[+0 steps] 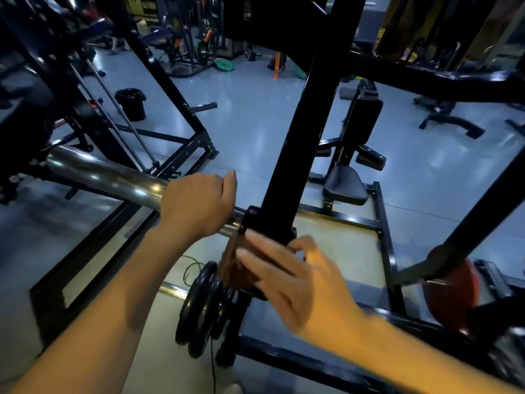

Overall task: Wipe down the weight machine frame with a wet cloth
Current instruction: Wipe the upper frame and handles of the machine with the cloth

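Note:
A black steel arm of the weight machine frame [301, 149] slants up through the middle of the view. A chrome sleeve [102, 173] juts from its lower end toward the left. My left hand [199, 203] grips that chrome sleeve close to the arm. A dark brown cloth [235, 268] lies against the arm's lower end. My right hand [287, 274] presses the cloth onto the arm with straight fingers, its thumb behind the arm. The hand is blurred.
Black weight plates [199, 311] hang on a low bar beneath the hands. A red plate [451, 297] sits at the right. The machine's base frame [383, 223] and padded seat [345, 186] lie beyond. A black bin [131, 103] and other gym machines stand on the grey floor.

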`<state>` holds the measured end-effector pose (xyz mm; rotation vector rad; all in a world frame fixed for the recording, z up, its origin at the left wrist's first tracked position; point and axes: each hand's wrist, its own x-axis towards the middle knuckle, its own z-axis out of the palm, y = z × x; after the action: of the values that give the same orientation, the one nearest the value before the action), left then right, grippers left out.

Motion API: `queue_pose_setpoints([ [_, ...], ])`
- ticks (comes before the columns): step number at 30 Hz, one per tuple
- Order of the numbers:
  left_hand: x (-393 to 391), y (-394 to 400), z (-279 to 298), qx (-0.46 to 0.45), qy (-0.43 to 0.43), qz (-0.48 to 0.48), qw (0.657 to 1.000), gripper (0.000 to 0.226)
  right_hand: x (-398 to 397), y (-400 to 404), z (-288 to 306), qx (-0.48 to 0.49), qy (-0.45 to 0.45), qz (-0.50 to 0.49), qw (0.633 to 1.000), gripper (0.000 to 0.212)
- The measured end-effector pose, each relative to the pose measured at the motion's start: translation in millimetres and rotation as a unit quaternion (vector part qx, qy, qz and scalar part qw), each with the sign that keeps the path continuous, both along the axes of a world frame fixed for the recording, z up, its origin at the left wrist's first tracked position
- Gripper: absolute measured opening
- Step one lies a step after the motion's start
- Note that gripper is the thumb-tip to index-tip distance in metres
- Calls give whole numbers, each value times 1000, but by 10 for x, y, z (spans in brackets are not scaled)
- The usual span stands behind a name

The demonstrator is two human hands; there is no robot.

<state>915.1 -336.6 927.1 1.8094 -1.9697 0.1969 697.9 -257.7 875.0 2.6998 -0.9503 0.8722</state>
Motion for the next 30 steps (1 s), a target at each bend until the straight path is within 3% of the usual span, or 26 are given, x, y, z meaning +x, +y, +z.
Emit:
queue_pose_setpoints([
  [3, -18, 4, 38, -44, 89, 7, 995, 57, -74, 86, -11, -1, 16, 27, 1000, 42],
  [5, -97, 47, 102, -77, 236, -11, 969, 47, -218, 32, 35, 18, -4, 33, 999, 42],
  [7, -242, 155, 178, -98, 335, -40, 936, 36, -403, -3, 60, 93, -106, -9, 990, 45],
  [8, -358, 219, 210, -117, 324, -47, 938, 32, -530, 6, 92, 153, -193, -45, 968, 46],
  [10, -626, 376, 258, -158, 258, -62, 951, 26, -747, 11, 168, 278, -393, -112, 869, 43],
  [13, -1160, 565, 259, -170, 242, -147, 944, 22, -1151, 18, 278, 430, -600, -189, 647, 28],
  [15, -1559, 640, 203, -80, 277, -206, 935, 21, -1394, 78, 289, 495, -668, -190, 521, 34],
  [18, -2116, 642, 14, 153, 293, -220, 918, 28, -1640, 224, 285, 515, -719, -184, 428, 47],
  [20, -2401, 576, -168, 305, 317, -201, 875, 52, -1755, 318, 335, 504, -743, -160, 410, 47],
  [21, -2529, 562, -222, 372, 359, -197, 833, 62, -1822, 350, 359, 498, -749, -147, 412, 46],
  [23, -2758, 552, -301, 440, 484, -187, 733, 71, -1936, 400, 402, 490, -733, -151, 447, 43],
  [24, -2838, 570, -318, 434, 528, -186, 705, 64, -1977, 400, 395, 484, -716, -166, 476, 41],
  [25, -2917, 586, -318, 407, 549, -189, 705, 52, -2015, 396, 382, 470, -695, -191, 510, 39],
  [27, -3049, 571, -307, 343, 536, -190, 747, 35, -2100, 369, 341, 436, -653, -236, 573, 38],
  [28, -3097, 539, -291, 316, 515, -193, 773, 37, -2144, 341, 329, 419, -639, -260, 591, 38],
  [30, -3161, 463, -277, 267, 463, -204, 820, 46, -2243, 281, 264, 402, -639, -290, 589, 38],
])
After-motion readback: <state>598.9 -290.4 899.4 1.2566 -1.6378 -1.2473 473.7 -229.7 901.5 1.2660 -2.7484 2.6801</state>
